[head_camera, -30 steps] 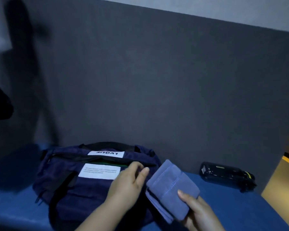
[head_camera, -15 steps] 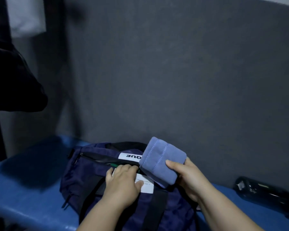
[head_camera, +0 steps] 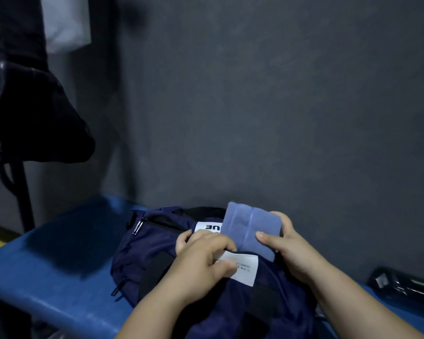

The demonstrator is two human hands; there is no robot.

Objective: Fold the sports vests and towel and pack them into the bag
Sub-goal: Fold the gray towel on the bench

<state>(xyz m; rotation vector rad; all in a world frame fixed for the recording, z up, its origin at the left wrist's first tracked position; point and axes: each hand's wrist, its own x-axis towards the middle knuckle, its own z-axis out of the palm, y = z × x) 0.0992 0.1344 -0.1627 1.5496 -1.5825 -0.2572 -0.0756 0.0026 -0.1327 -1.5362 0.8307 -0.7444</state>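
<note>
A folded light-blue towel [head_camera: 249, 231], a thick soft rectangle with a stitched seam running down its face, stands upright at the open top of a navy-blue fabric sports bag [head_camera: 152, 253]. The towel's lower edge dips behind the near flap of the opening; how far inside it goes cannot be told.

The right hand [head_camera: 287, 245] grips the towel's right side, thumb pressed on the near face and fingers wrapped over the far edge. The left hand [head_camera: 203, 260] sits just left of the towel, fingers curled over the bag's near flap and thumb lying on a large white printed label [head_camera: 245, 267], holding the fabric. The two hands are close together, with the towel between them.

A smaller white label with upside-down black letters [head_camera: 207, 226] shows on the far side of the opening, partly covered by the towel. The bag has black straps and metal zip pulls on its left end.

The bag rests on a blue counter [head_camera: 59, 260] against a dark grey wall [head_camera: 255, 94]. On the counter at the far right lies a black glossy object [head_camera: 406, 285], too dim to identify. At the left, a black bulky shape [head_camera: 34, 123] hangs from a dark stand, with a white sheet [head_camera: 66, 20] above it.
</note>
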